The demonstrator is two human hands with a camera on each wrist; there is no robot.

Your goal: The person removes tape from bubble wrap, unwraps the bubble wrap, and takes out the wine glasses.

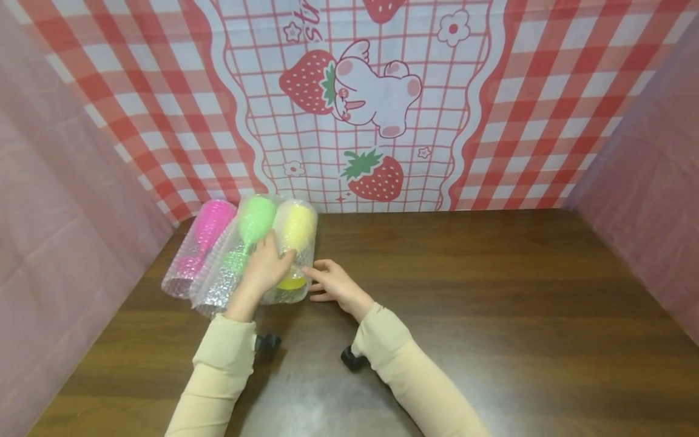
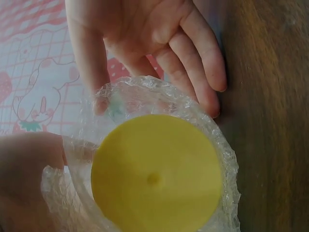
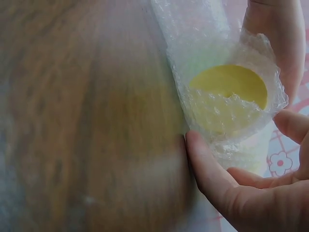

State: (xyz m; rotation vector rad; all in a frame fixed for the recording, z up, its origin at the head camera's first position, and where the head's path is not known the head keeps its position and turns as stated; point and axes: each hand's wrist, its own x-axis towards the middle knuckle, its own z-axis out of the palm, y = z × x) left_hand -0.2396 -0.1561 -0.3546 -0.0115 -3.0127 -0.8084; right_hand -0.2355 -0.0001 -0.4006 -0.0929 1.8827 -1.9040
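One bubble-wrapped yellow cup: probably light, slippery; hold mid-body. Right hand: fingers apart, touching. Left hand: can't tell grip.

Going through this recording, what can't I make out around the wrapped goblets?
Head view: middle of the yellow goblet, partly hidden by the left hand.
Left wrist view: bottom of its round base, cut off by the picture's edge.
Right wrist view: the round base's lower part, veiled by bubble wrap.
Right wrist view: grain of the table, blurred.
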